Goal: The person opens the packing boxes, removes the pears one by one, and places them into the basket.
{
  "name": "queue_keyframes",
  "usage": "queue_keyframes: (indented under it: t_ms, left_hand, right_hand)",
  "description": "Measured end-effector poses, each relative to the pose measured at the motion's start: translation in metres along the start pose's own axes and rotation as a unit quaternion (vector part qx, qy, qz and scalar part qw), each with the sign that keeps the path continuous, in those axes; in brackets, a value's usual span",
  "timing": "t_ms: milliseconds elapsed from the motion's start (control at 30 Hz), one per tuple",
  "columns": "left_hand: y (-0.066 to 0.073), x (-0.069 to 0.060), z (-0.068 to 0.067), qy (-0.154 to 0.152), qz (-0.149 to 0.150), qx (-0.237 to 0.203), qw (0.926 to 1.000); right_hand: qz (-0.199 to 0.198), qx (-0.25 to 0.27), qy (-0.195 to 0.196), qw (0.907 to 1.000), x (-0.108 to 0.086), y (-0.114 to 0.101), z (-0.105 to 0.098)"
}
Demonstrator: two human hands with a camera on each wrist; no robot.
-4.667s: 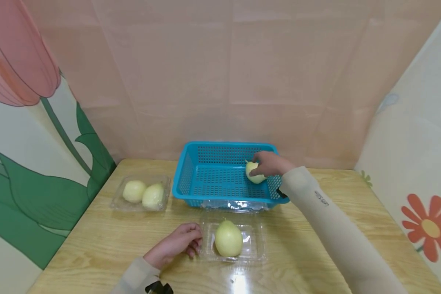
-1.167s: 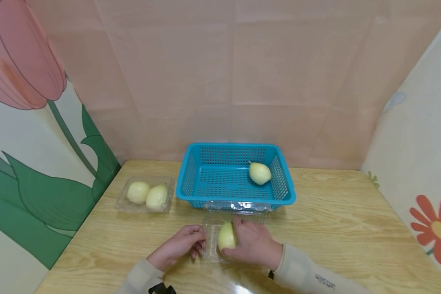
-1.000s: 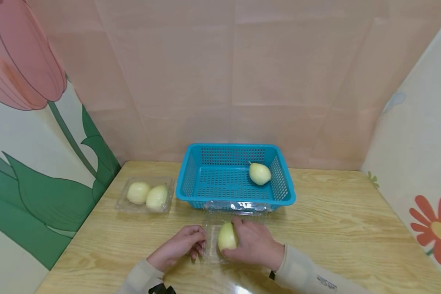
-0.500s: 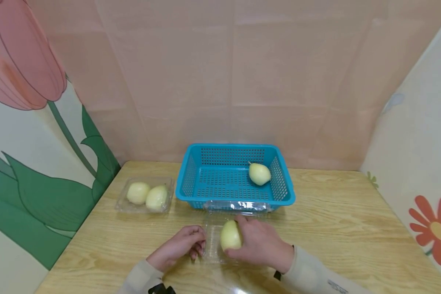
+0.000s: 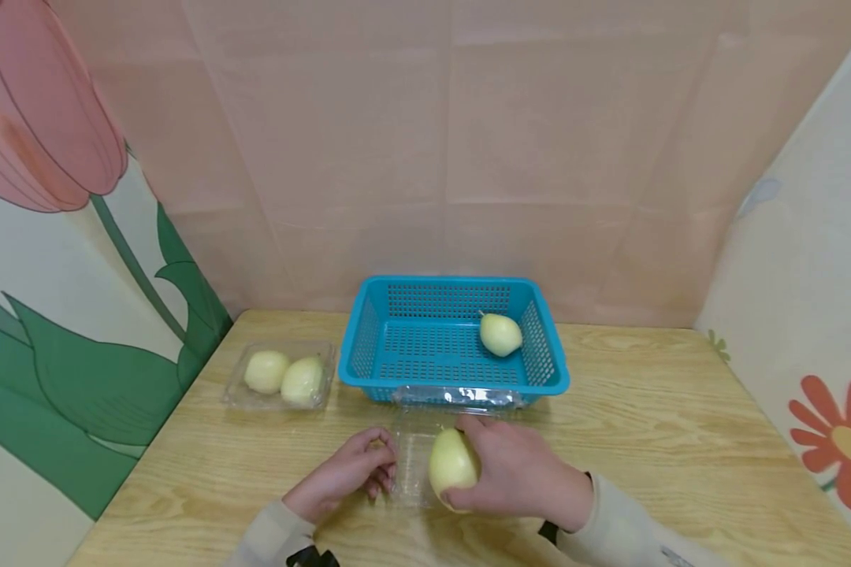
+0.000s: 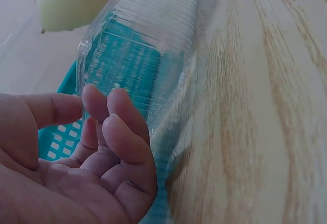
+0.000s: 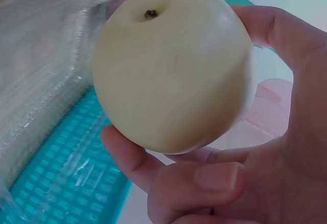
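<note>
At lower centre of the head view, the right hand (image 5: 516,471) grips the pear (image 5: 451,463) from its right, long axis running up the frame, above the box (image 5: 413,453), whose left rim the left hand (image 5: 347,471) pinches.

On the table (image 5: 645,425) stands the basket (image 5: 420,350), at the back, before the wall (image 5: 440,157). In its right part lies one pear (image 5: 500,335). To the left of the basket, near it, is a box (image 5: 251,400), and in this box two pears (image 5: 302,382) lie side by side. Directly before the basket is the tray (image 5: 413,472). At the tray's left edge is the left hand (image 5: 351,468); over its right part is the right hand (image 5: 516,471), with another pear (image 5: 451,463) on its left side.
</note>
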State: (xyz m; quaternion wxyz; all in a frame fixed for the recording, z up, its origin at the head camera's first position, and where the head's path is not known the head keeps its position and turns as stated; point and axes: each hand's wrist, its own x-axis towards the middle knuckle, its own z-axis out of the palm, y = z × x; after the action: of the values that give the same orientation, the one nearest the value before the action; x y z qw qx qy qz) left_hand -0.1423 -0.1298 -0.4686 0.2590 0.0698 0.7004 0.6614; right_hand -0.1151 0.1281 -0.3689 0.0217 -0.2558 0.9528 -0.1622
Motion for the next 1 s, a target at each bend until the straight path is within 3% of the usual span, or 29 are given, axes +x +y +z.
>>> queue_keyframes:
  t_ms: [400, 833, 1000]
  left_hand:
    - [0.002, 0.000, 0.001, 0.012, 0.003, 0.007, 0.9999]
    - [0.002, -0.001, 0.001, 0.016, 0.008, 0.011, 0.9998]
    - [0.002, -0.001, 0.001, 0.013, 0.008, 0.010, 0.9998]
  right_hand:
    - [-0.005, 0.020, -0.004, 0.9998, -0.008, -0.002, -0.020]
    - [-0.032, 0.059, 0.034, 0.9972, -0.013, -0.001, -0.044]
    - [-0.023, 0.056, 0.055, 0.9967, -0.012, 0.002, -0.059]
